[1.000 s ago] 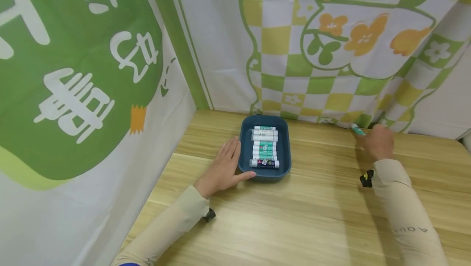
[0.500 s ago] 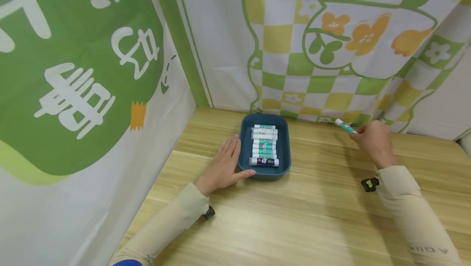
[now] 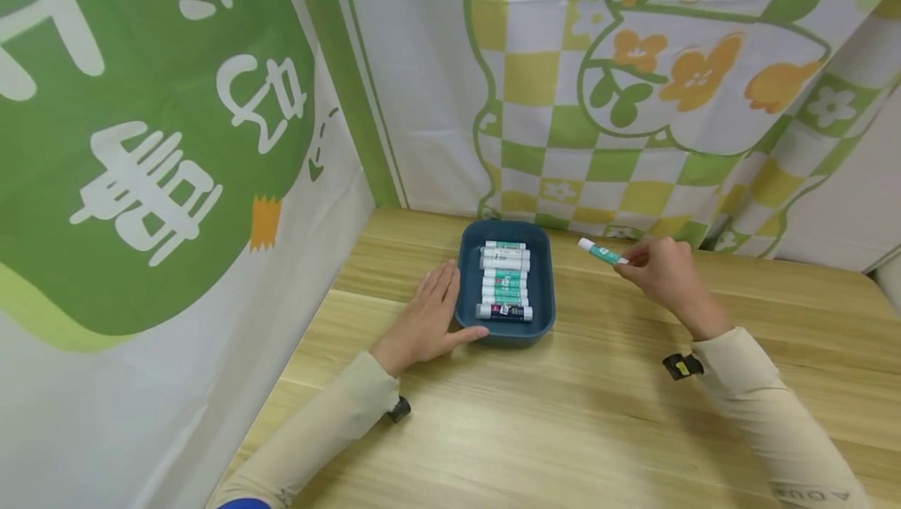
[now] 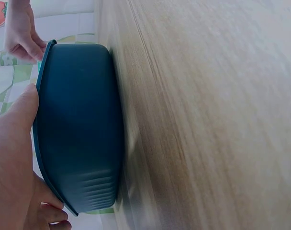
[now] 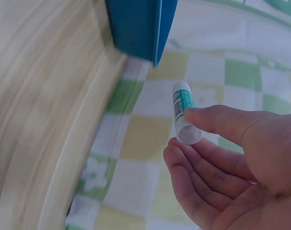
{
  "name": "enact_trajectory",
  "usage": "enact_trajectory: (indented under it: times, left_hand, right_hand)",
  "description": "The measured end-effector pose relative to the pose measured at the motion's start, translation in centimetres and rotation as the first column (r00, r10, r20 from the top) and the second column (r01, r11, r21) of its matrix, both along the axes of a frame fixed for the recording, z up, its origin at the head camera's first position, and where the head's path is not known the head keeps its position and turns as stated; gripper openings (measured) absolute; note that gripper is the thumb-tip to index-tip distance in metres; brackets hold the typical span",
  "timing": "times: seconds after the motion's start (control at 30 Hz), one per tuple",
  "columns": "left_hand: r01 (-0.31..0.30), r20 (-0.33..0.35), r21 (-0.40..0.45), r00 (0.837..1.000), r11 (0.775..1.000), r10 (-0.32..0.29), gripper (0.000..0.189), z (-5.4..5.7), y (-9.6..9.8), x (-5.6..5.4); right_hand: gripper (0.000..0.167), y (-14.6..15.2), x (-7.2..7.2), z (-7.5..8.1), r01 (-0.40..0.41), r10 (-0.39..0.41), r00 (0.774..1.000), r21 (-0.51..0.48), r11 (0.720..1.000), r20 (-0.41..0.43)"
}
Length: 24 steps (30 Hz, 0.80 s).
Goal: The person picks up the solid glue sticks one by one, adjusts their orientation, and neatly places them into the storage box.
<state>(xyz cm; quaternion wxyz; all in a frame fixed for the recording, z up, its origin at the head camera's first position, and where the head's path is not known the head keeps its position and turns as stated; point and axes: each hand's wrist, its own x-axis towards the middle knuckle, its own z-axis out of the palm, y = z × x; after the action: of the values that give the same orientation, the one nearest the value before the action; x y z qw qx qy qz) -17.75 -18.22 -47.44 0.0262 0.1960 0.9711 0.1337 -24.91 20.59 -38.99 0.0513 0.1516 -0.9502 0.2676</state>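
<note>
My right hand (image 3: 665,278) pinches a green-and-white glue stick (image 3: 601,252) near one end, between thumb and fingers, above the table to the right of a dark blue bin (image 3: 542,290). In the right wrist view the thumb lies on the label of the glue stick (image 5: 184,110). Several glue sticks (image 3: 504,278) lie in a column inside the bin, mostly green and white, with a dark one (image 3: 504,312) nearest me. My left hand (image 3: 421,320) rests against the bin's left side, fingers extended, its thumb along the near rim, as the left wrist view also shows.
The bin stands on a wooden table (image 3: 479,431) near its back edge. A patterned cloth (image 3: 598,157) hangs behind the table, and a green-and-white printed sheet (image 3: 232,274) hangs along the left side.
My right hand has carried the glue stick from the table's back right leftward, closer to the bin. The left hand has stayed at the bin.
</note>
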Motion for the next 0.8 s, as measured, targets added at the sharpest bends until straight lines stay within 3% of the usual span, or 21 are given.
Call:
enact_trajectory:
  times: [0.37,0.6,0.8]
  left_hand:
    - [0.005,-0.020,0.006,1.000,1.000,-0.004,0.114,0.0,-0.1,0.1]
    - [0.011,-0.042,0.004,0.999,1.000,-0.011,0.113,0.1,0.0,0.1]
    - [0.011,-0.024,-0.001,1.000,1.000,-0.011,0.114,0.1,0.0,0.0]
  right_hand:
    - [0.012,-5.0,1.1,-0.5,-0.172,0.172,0.984,-0.014,0.985,0.034]
    - [0.005,-8.2,1.7,-1.7,-0.356,0.355,0.933,0.001,0.935,0.066]
    - [0.008,-10.3,2.0,-3.2,-0.459,0.456,0.884,0.000,0.889,0.103]
